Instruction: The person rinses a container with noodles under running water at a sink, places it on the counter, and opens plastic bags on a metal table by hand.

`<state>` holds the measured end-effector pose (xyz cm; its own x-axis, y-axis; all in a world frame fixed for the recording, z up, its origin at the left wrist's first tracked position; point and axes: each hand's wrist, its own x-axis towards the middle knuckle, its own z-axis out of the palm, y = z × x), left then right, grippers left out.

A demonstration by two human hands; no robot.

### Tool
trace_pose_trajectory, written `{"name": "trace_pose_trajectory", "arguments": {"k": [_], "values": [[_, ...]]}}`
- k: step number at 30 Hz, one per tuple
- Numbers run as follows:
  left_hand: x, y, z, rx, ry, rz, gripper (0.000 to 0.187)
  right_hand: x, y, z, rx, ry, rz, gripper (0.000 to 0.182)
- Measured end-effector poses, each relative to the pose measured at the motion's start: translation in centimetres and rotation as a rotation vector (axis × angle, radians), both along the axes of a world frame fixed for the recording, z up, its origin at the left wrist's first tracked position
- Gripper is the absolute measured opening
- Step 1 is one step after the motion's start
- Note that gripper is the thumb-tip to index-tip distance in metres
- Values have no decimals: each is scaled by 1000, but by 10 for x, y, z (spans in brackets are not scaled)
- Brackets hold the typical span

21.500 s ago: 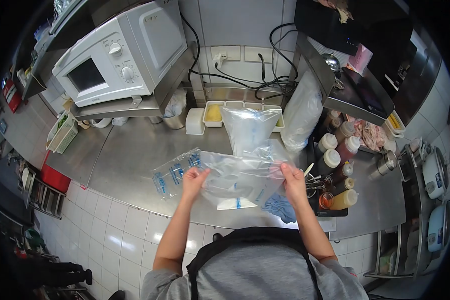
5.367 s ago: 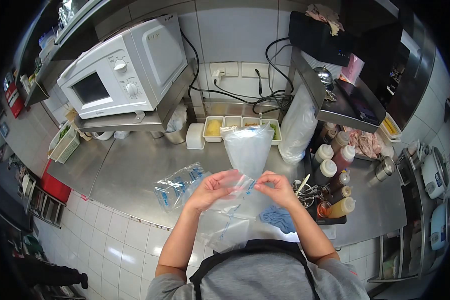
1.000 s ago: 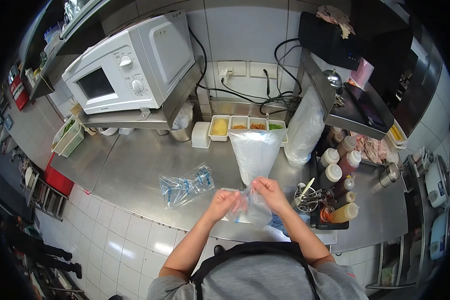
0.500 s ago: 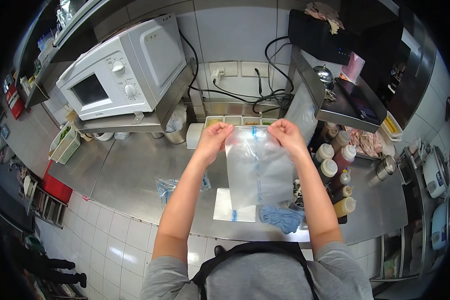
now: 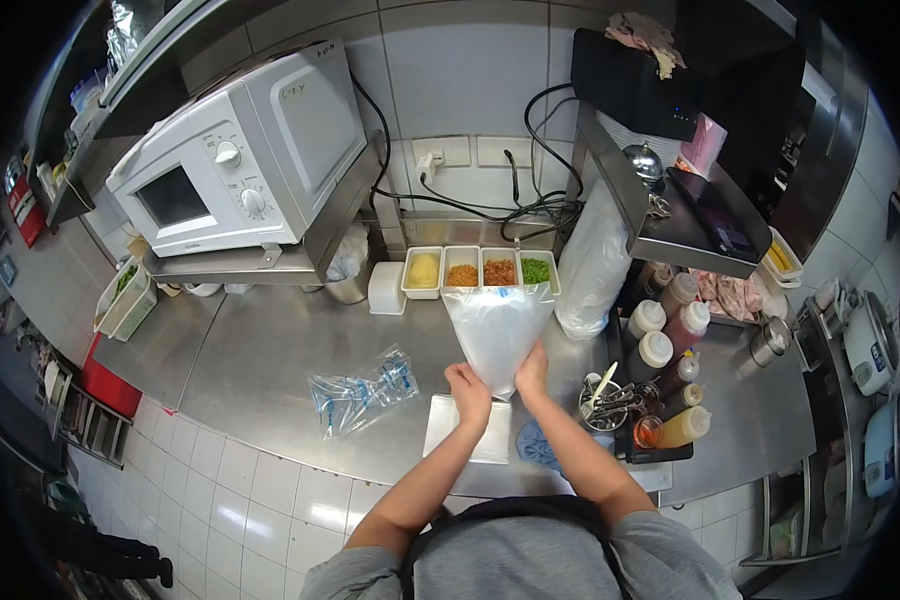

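A translucent plastic bag (image 5: 498, 335) stretches away from me over the steel counter, its far edge wide and touching or overlapping the front of the food tubs. My left hand (image 5: 470, 395) is closed on the near left edge of the bag. On the near right edge, my right hand (image 5: 533, 376) grips it too, fingertips partly hidden. Just below lies a flat white stack of what look like more bags (image 5: 467, 440). A blue cloth (image 5: 537, 445) rests beside it, partly behind my right forearm. Crumpled clear plastic wrapping (image 5: 365, 392) sits to the left.
White tubs of chopped food (image 5: 500, 270) line the back wall. Squeeze bottles (image 5: 656, 350) and a metal cup of utensils (image 5: 606, 398) stand right. A microwave (image 5: 240, 150) is on the left shelf; a steel shelf (image 5: 695, 250) juts out at right. Cables (image 5: 490, 205) hang behind.
Both hands have come down toward me, from the bag's far edge to its near end. The bag now lies lower and further spread, and the food tubs show more fully.
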<state>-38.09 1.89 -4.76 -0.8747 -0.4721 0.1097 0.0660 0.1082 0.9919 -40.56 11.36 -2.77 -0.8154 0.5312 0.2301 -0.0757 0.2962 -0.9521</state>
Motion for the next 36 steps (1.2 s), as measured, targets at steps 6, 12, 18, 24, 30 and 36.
{"name": "trace_pose_trajectory", "arguments": {"k": [6, 12, 18, 24, 30, 36], "values": [[12, -9, -35, -206, 62, -102, 19, 15, 17, -26, 219, -97, 43, 21], [97, 5, -6, -743, 217, -615, 32, 102, 52, -11, 312, -96, 226, 20], [85, -6, -10, -986, 336, -842, 22, 169, 78, -47, 744, -42, 386, 20], [65, -77, -4, -836, 103, -249, 17, 165, 78, -50, 649, -12, 294, 20], [75, -109, 13, -911, 171, -246, 12, 157, 50, -13, 275, -244, 525, 18], [101, -103, 96, -134, 346, -986, 14, 139, 15, 20, -1474, -704, 1208, 61]]}}
